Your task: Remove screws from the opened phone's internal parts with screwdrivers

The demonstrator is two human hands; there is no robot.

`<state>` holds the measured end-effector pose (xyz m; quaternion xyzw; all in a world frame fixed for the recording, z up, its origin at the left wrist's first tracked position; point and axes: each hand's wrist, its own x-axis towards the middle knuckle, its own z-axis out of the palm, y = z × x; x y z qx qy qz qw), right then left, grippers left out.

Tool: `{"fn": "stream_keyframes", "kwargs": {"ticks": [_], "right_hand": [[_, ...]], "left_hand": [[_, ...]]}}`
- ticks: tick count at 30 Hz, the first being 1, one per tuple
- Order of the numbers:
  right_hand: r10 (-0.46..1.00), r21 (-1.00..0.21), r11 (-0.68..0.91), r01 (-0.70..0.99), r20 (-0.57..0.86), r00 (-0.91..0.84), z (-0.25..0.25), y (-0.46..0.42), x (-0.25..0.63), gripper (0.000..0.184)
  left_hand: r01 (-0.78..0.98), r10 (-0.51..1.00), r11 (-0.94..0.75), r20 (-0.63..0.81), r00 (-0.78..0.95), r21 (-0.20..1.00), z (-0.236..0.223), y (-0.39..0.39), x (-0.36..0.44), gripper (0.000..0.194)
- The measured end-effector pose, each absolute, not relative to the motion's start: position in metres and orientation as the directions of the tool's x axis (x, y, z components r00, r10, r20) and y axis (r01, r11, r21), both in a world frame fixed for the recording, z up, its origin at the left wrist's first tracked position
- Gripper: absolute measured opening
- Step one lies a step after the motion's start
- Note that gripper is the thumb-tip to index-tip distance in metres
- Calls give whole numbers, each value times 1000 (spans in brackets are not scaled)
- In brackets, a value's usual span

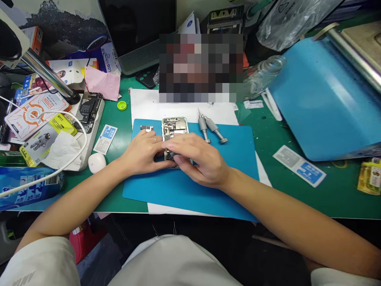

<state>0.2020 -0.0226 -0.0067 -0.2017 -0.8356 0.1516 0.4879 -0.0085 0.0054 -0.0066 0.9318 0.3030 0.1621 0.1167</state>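
Note:
An opened phone (180, 124) lies on the blue mat (226, 174), its inner boards and metal shields showing. My left hand (144, 151), with a ring on one finger, grips the phone's left side, thumb along the lower end. Over the phone's lower half, my right hand (202, 159) is closed, fingertips pinching a dark tool (170, 155) that looks like a screwdriver. Its tip is hidden by the fingers. A small metal phone part (147, 128) lies beyond my left fingers. Two grey screwdrivers (203, 126) rest to the right of the phone.
Another opened phone (89, 111) sits on a white box at left, near battery boxes (47, 139) and a white cable (85, 147). A white earbud case (97, 163) is by my left forearm. Blue-grey cards (300, 165) and a yellow bottle (369, 176) lie right, below a blue sheet (330, 99).

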Motion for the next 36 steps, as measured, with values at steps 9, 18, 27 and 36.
{"fn": "stream_keyframes", "kwargs": {"ticks": [9,18,27,36], "right_hand": [[461,-418,887,198,766,-448,-3,-22,204,42],[482,-464,871,160,750,-453,-6,-21,204,47],[518,-515,843,158,697,-495,-1,-24,204,50],[540,-483,841,244,719,-437,-11,-24,210,64]], "left_hand": [[522,602,-790,250,758,320,-9,6,-9,40],[509,595,-794,253,763,332,-6,7,-9,42],[516,598,-792,240,765,327,-6,6,-8,39],[559,660,-737,223,718,381,2,8,-8,16]]}}
